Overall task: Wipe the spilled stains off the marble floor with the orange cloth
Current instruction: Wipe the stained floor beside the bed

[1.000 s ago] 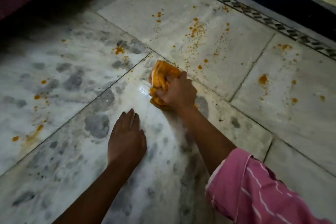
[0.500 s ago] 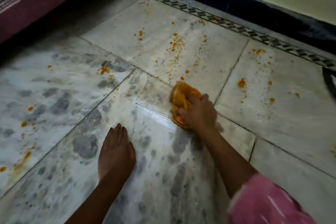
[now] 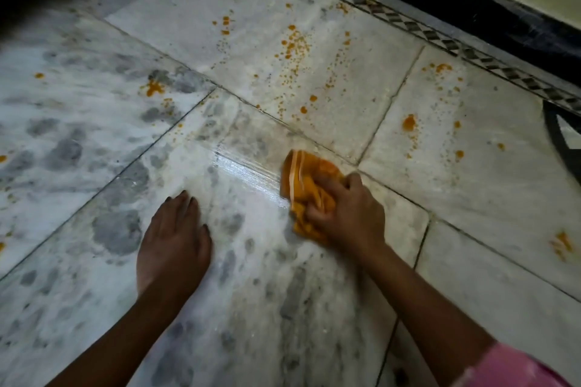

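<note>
Since the earlier frames, the orange cloth has been carried to the right along the tile joint, and a wet, glossy streak is now left trailing to its left; the left hand has been kept planted in much the same spot. The cloth, taken as the landmark, is bunched on the marble floor just below the joint where four tiles meet, and it is pinned flat by the right hand, whose fingers are curled and clamped on the cloth. The left hand is laid palm-down to the left of the cloth, well apart from it, with its fingers held together and nothing gripped; it is judged to serve as a brace. Orange stains are scattered in a dense band above the cloth, further spots lie to its upper right, one splash lies to its upper left, and more marks lie far to its right. The tile below the cloth appears largely free of stains, so only a small share of the task is judged done. For a clean pass, firm even pressure should be applied, the strokes should be overlapped, and the cloth should be pushed upward across the joint into the dense band. The cloth should be refolded to a fresh face once loaded, since smearing is otherwise likely.
</note>
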A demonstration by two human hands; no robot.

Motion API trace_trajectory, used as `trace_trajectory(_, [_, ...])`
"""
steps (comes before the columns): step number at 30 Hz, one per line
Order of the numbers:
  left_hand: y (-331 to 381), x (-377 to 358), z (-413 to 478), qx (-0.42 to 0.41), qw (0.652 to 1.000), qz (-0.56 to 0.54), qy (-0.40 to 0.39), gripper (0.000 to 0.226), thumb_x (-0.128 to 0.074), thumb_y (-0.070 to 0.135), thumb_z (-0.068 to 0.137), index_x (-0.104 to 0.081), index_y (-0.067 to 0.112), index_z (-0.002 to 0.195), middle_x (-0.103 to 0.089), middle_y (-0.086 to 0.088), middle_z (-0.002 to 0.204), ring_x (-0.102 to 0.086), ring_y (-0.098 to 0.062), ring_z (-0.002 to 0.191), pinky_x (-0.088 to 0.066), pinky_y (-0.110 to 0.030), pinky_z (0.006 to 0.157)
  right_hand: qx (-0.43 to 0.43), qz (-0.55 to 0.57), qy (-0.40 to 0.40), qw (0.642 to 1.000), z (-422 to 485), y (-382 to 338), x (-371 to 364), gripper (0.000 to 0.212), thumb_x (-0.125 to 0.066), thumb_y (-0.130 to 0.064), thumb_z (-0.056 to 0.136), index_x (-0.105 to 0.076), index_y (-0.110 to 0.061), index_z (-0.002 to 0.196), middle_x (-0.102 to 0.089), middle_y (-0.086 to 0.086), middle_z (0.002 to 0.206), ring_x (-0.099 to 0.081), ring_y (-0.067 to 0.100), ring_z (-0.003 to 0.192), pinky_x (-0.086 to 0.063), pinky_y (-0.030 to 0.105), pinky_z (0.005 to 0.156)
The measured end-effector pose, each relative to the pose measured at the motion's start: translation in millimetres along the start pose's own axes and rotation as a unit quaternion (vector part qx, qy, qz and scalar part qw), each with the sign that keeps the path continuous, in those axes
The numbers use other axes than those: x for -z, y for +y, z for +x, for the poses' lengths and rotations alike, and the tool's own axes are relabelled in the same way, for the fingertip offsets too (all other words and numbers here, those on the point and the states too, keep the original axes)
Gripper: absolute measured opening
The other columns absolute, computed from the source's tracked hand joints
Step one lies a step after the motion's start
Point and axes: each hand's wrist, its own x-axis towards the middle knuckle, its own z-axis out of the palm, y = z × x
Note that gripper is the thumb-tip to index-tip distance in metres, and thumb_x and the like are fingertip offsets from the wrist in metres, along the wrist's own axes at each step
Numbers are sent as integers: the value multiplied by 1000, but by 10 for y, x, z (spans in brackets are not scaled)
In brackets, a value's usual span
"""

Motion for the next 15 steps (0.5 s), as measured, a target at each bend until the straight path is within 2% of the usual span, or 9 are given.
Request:
trace_trajectory(2, [-9,-27,-2,-1,1000,-3,8,56,-31,30,86,-58,-7,118,-55,-24,127,-51,-39,118,-43,-48,95,-40,8,8,999,395,-216,-45,60,-58,-63,72,-48,-44,128,-44,8,118,-51,32,104,-42,36,80])
trace_trajectory(4, [-6,-37,-27,6,1000,-9,14,55,-32,29,86,-59,-6,117,-55,-23,127,-51,-38,118,-43,-47,94,-49,29,4,998,675,-485,-127,55,-59,-58,74,-51,-38,124,-42,11,121,-50,35,106,-42,39,81])
trace_trajectory(6, [4,-24,-33,7,1000,-13,12,56,-31,30,86,-59,-5,118,-55,-23,127,-50,-38,119,-43,-47,95,-12,26,-6,1000,705,-699,-185,52,-58,-57,76,-52,-33,122,-41,11,123,-48,35,105,-42,40,81])
trace_trajectory(8, [-6,-15,-33,2,1000,-12,4,58,-30,32,86,-58,-5,119,-54,-23,128,-49,-38,120,-43,-48,95,69,7,-11,998,458,-774,-200,54,-55,-57,78,-50,-33,126,-43,12,122,-48,34,103,-43,41,80])
trace_trajectory(10, [-23,-5,-27,-4,1000,-13,6,58,-29,33,86,-58,-5,120,-54,-24,129,-49,-39,120,-44,-49,94,156,0,-11,988,73,-641,-148,56,-50,-59,74,-54,-33,124,-49,14,117,-52,34,97,-45,38,73])
trace_trajectory(12, [-30,-4,-27,-9,1000,-20,11,58,-30,32,86,-58,-5,119,-54,-24,128,-50,-39,120,-43,-49,94,199,13,-27,980,-259,-305,-39,59,-48,-63,68,-58,-36,120,-55,11,108,-57,29,87,-46,33,63])
trace_trajectory(13, [-33,-6,-35,-11,1000,-22,13,57,-30,32,86,-59,-5,118,-54,-23,128,-49,-39,120,-43,-49,94,190,16,-35,981,-339,-86,24,62,-46,-66,66,-58,-39,120,-55,8,105,-58,27,84,-46,31,60])
trace_trajectory(15, [-22,-9,-46,-12,999,-26,17,55,-31,29,86,-60,-5,118,-55,-22,128,-49,-38,120,-43,-46,94,116,-3,-48,992,-252,290,184,68,-44,-72,64,-52,-44,125,-51,5,106,-56,25,88,-43,29,62])
